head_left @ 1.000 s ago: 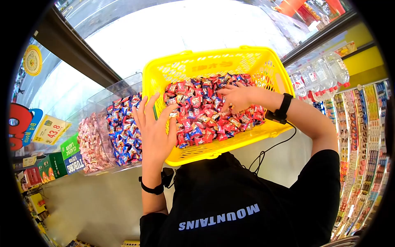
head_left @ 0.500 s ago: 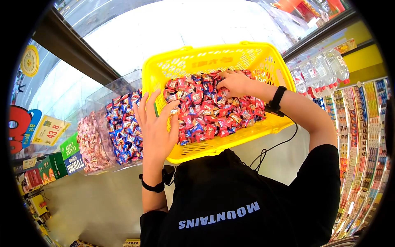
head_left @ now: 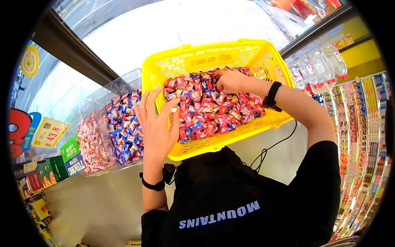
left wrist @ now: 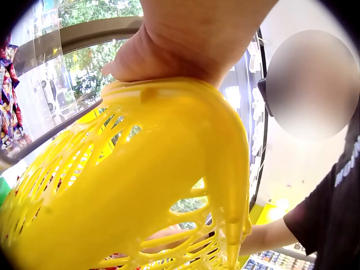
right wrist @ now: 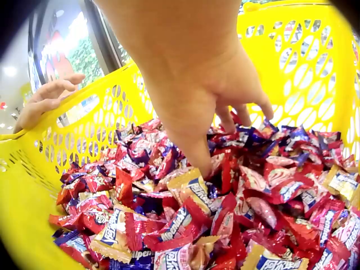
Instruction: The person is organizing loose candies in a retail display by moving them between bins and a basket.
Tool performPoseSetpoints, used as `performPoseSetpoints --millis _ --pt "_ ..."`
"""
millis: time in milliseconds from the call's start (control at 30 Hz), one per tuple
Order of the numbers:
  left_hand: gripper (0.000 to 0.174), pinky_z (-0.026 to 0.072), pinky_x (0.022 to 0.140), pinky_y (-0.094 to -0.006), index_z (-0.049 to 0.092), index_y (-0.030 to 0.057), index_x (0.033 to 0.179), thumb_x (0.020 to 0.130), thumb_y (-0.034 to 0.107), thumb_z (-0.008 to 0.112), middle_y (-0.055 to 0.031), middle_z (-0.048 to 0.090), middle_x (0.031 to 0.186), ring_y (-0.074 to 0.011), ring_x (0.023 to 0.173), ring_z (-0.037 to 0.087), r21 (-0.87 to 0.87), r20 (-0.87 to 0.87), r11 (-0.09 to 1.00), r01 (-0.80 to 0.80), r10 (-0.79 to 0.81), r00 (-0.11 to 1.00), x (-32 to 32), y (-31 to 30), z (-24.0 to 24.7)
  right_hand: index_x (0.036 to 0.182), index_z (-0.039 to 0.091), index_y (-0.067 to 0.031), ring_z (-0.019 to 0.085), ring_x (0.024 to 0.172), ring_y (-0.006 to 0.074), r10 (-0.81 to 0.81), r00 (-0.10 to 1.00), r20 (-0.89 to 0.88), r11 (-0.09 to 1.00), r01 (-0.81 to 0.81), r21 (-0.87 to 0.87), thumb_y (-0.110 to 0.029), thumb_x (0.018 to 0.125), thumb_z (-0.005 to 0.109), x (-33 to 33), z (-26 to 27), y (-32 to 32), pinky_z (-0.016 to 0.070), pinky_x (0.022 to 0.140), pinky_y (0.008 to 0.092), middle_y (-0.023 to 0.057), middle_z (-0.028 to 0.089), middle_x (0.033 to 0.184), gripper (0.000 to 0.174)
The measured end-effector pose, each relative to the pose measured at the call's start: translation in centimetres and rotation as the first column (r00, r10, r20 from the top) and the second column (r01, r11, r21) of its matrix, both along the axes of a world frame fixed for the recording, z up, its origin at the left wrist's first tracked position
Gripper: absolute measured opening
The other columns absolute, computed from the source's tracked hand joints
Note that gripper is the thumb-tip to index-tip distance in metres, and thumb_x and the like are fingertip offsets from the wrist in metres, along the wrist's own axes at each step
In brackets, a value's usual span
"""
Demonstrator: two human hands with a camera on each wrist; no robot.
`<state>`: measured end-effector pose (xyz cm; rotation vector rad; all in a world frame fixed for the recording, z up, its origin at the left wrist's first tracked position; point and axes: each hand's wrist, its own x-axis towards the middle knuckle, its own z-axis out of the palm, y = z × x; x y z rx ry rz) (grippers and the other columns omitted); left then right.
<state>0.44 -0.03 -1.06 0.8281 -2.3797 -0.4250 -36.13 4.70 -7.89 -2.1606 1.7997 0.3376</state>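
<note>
Yellow basket (left wrist: 140, 174) in front of a person in a black shirt (head_left: 251, 193), near edge close to the shirt; what bears the basket is hidden. Inside, a thick layer of wrapped candies (head_left: 205, 109), mostly red, mixed with blue and some gold. Far wall and both end walls rise well above the layer, pierced with slots.

Right hand (head_left: 232, 80): reaches over the basket's right end, down into the candies near the far wall. Fingers bent, thumb set apart from them, tips down among the wrappers. Cannot tell whether they pinch any candy; tips partly hidden.

Left hand (head_left: 158, 127): rests over the basket's left rim, fingers spread and fairly straight, some outside the rim, index finger and thumb on the inner side. The left wrist view shows the heel of the hand against the rim; no candy seen in this hand.

Dark strap on each wrist: left (head_left: 152, 186), right (head_left: 273, 95). Thin black cable (head_left: 284, 137) loops below the right forearm.

Just beside the basket, at the left: clear bin (head_left: 132, 80), with blue-and-red candies (head_left: 123, 131) next to the basket and pink candies (head_left: 94, 144) farther out. Beyond these, a price card (head_left: 50, 132). Beyond the basket's right end, clear bottles with red caps (head_left: 321, 68).
</note>
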Motion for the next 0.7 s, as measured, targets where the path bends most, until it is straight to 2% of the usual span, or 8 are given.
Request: performPoseSetpoints --millis 100,200,300,433,500,600,633,700 --pt "0.032 0.0151 0.130 -0.0688 0.078 0.0201 0.123 0.092 0.014 0.075 -0.0152 0.053 0.154 -0.0450 0.153 0.037 -0.004 0.002 1.000 0.001 -0.001 1.000 0.0 0.0 0.0 0.095 0.084 -0.0175 0.057 0.140 0.0407 -0.047 0.999 0.002 0.995 0.046 0.093 -0.027 0.084 0.084 1.2 2.4 -0.5 0.0474 0.114 0.0551 0.0220 0.052 0.161 0.014" --pt "0.031 0.0152 0.130 -0.0686 0.078 0.0201 0.123 0.092 0.014 0.075 -0.0152 0.053 0.154 -0.0450 0.153 0.037 -0.018 -0.005 1.000 0.000 0.000 1.000 0.0 0.0 -0.1 0.094 0.085 -0.0121 0.060 0.136 0.0423 -0.122 0.969 0.217 0.981 0.083 0.177 -0.030 0.088 0.083 1.2 4.8 -1.2 0.0509 0.111 0.0501 0.0265 0.054 0.157 0.019" --pt "0.031 0.0154 0.130 -0.0687 0.078 0.0201 0.122 0.092 0.014 0.076 -0.0151 0.053 0.153 -0.0448 0.152 0.038 -0.026 0.000 1.000 -0.008 0.008 1.000 -0.1 0.1 0.0 0.095 0.085 -0.0080 0.062 0.133 0.0430 -0.068 0.939 0.337 0.996 0.046 0.073 -0.031 0.090 0.084 1.7 6.2 -1.4 0.0531 0.109 0.0461 0.0295 0.056 0.153 0.024" --pt "0.035 0.0162 0.130 -0.0671 0.078 0.0202 0.127 0.092 0.020 0.079 -0.0135 0.051 0.157 -0.0421 0.154 0.036 -0.070 0.018 0.998 0.002 0.000 1.000 0.0 0.2 0.1 0.099 0.087 -0.0115 0.062 0.134 0.0415 -0.056 0.895 0.442 0.998 0.068 -0.011 -0.029 0.090 0.085 4.9 10.6 -0.4 0.0529 0.110 0.0461 0.0260 0.057 0.154 0.020" --pt "0.037 0.0157 0.130 -0.0679 0.077 0.0208 0.128 0.091 0.025 0.081 -0.0123 0.052 0.157 -0.0416 0.154 0.036 -0.113 0.015 0.993 0.014 -0.012 1.000 -0.1 0.3 0.3 0.099 0.086 -0.0116 0.062 0.134 0.0410 0.014 0.863 0.506 0.993 0.046 -0.107 -0.027 0.090 0.085 6.6 11.8 0.8 0.0534 0.109 0.0448 0.0234 0.058 0.154 0.018" --pt "0.043 0.0149 0.129 -0.0695 0.077 0.0221 0.129 0.088 0.034 0.085 -0.0111 0.052 0.157 -0.0413 0.155 0.036 -0.147 0.028 0.979 0.140 -0.137 0.990 0.2 0.9 0.7 0.097 0.086 -0.0125 0.057 0.141 0.0392 0.082 0.790 0.608 0.982 0.041 -0.185 -0.022 0.089 0.085 9.8 14.0 3.6 0.0496 0.114 0.0453 0.0203 0.058 0.156 0.013" --pt "0.045 0.0148 0.129 -0.0699 0.077 0.0222 0.130 0.088 0.035 0.086 -0.0110 0.052 0.158 -0.0413 0.155 0.036 -0.109 0.022 0.976 0.191 -0.189 0.982 0.3 1.1 1.0 0.096 0.086 -0.0129 0.055 0.144 0.0385 0.100 0.757 0.645 0.979 0.040 -0.198 -0.020 0.088 0.085 10.8 14.4 4.5 0.0476 0.117 0.0460 0.0194 0.057 0.157 0.011" --pt "0.048 0.0146 0.129 -0.0705 0.077 0.0226 0.130 0.086 0.038 0.087 -0.0108 0.052 0.158 -0.0414 0.155 0.036 -0.028 0.004 0.960 0.279 -0.279 0.960 0.6 1.8 2.2 0.098 0.086 -0.0158 0.051 0.149 0.0378 0.224 0.701 0.677 0.943 0.021 -0.333 -0.014 0.086 0.087 12.1 14.0 6.1 0.0441 0.121 0.0490 0.0165 0.057 0.158 0.013"
